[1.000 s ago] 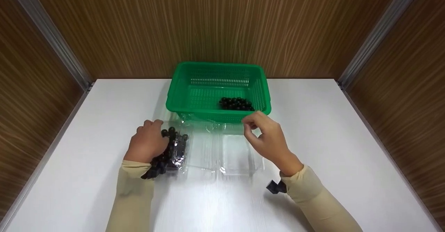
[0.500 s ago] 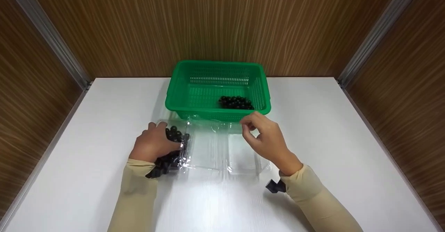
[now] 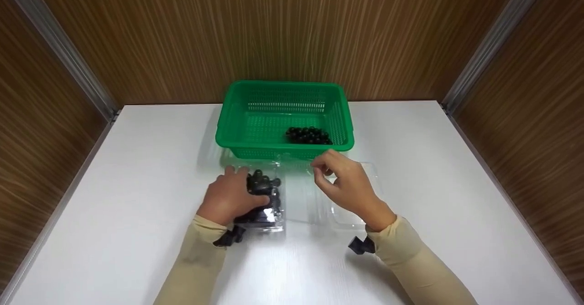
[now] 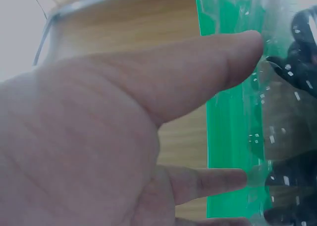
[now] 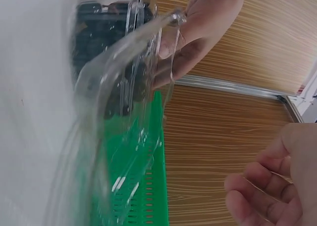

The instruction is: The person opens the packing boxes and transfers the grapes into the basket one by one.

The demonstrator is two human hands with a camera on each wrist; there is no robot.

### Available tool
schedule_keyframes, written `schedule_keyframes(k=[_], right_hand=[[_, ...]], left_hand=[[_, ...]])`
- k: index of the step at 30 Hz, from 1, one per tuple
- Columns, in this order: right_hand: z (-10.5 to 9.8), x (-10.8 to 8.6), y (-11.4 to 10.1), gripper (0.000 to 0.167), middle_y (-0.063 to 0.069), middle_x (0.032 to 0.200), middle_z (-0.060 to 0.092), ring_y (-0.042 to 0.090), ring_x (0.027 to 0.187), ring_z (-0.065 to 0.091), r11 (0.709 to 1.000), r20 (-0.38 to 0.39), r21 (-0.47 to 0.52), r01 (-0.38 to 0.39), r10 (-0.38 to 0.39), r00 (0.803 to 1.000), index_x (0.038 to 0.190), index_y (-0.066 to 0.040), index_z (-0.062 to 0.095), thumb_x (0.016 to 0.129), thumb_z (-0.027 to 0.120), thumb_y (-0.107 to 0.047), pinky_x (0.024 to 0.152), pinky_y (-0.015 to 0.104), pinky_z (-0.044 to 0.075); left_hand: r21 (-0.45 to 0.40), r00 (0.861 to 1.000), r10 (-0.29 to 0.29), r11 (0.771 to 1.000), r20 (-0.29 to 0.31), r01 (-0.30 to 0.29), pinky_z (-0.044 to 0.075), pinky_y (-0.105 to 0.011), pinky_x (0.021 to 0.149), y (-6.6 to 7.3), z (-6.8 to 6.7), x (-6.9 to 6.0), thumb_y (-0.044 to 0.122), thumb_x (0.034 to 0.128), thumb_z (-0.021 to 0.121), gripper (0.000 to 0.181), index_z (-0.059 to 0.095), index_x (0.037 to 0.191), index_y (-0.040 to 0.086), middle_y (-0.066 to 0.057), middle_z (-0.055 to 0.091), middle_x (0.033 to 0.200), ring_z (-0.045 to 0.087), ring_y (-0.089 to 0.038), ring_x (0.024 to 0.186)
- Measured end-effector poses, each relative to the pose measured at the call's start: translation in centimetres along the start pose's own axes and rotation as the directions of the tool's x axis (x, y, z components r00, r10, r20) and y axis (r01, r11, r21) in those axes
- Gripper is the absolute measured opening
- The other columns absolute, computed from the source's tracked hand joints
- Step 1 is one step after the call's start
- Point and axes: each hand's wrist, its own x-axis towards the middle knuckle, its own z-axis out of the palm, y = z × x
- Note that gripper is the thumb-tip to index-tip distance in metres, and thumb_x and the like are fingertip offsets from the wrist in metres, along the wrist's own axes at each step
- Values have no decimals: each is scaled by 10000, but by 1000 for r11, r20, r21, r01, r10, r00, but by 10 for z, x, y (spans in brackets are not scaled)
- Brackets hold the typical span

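Note:
Dark grapes (image 3: 260, 185) lie in a clear plastic clamshell box (image 3: 279, 226) on the white table, in front of a green basket. Its transparent lid (image 3: 349, 220) is folded back to the right. My left hand (image 3: 230, 196) rests on the left side of the box, the thumb reaching over the grapes; in the left wrist view, the thumb and fingers look mostly straight at the box wall. My right hand (image 3: 347, 184) is above the lid, fingers loosely bent. Nothing shows between these fingers (image 5: 255, 186) in the right wrist view.
The green basket (image 3: 283, 146) stands at the back of the table, against the wood-grain wall (image 3: 292, 35). A bunch of dark grapes (image 3: 308, 135) lies in its front right part. Wood-grain panels rise at both sides.
My left hand and the clamshell box have slid right, bringing the lid further under my right hand. My right hand has barely moved.

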Motion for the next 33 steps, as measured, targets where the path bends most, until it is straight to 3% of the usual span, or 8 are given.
schedule_keyframes(k=[7, 14, 18, 21, 25, 29, 33], right_hand=[[1, -1, -3, 132, -17, 899, 660, 78, 792, 645, 1000, 33, 8, 10, -10, 999, 954, -113, 679, 934, 641, 12, 694, 240, 568], [-2, -1, -16, 140, -27, 1016, 712, 118, 928, 673, 970, 152, 222, -95, 62, 986, 1024, -114, 712, 947, 672, -5, 808, 314, 595], [-2, -2, -22, 117, -7, 1036, 717, 134, 972, 676, 966, 236, 239, -100, 42, 971, 1057, -101, 710, 956, 688, -46, 854, 335, 589], [0, -3, -26, 88, -5, 1019, 717, 133, 980, 676, 955, 323, 278, -99, 4, 946, 1054, -84, 707, 969, 688, -75, 878, 354, 576], [3, -3, -30, 72, -34, 993, 713, 131, 963, 675, 932, 450, 336, -136, -32, 892, 1040, -89, 724, 985, 682, -110, 886, 382, 568], [6, -3, -31, 63, -44, 979, 707, 121, 931, 674, 952, 524, 270, -147, -17, 852, 1023, -113, 732, 990, 685, -138, 864, 360, 571], [7, -4, -32, 64, -50, 975, 712, 69, 915, 683, 972, 560, 186, -145, 16, 828, 1025, -124, 730, 992, 680, -148, 847, 309, 577]], left_hand=[[10, 998, 58, 998, -30, -58, 531, -571, 940, 12, 17, 1, 530, 804, 836, 891, 528, 1492, 56, -255, 515, 1405, 598, -430, 1182], [-6, 993, 106, 994, -43, -106, 543, -546, 939, 20, 25, 3, 500, 824, 829, 825, 561, 1458, 44, -226, 534, 1374, 622, -397, 1155], [-8, 989, 144, 990, -44, -144, 545, -525, 945, 23, 28, 1, 491, 837, 822, 792, 578, 1433, 29, -216, 542, 1367, 625, -387, 1148], [-11, 985, 171, 985, -29, -172, 535, -541, 966, 25, 28, 0, 497, 846, 813, 799, 566, 1447, 32, -238, 510, 1431, 596, -415, 1207], [6, 978, 206, 978, -7, -206, 537, -579, 949, 26, 28, -1, 594, 850, 764, 819, 570, 1454, 76, -265, 464, 1490, 556, -456, 1253], [43, 976, 218, 975, -1, -218, 546, -581, 921, 26, 29, -1, 622, 822, 774, 860, 565, 1464, 90, -260, 468, 1484, 554, -451, 1248], [57, 981, 195, 979, 3, -195, 543, -577, 940, 26, 29, -1, 583, 791, 823, 919, 537, 1484, 52, -255, 450, 1508, 544, -443, 1271]])
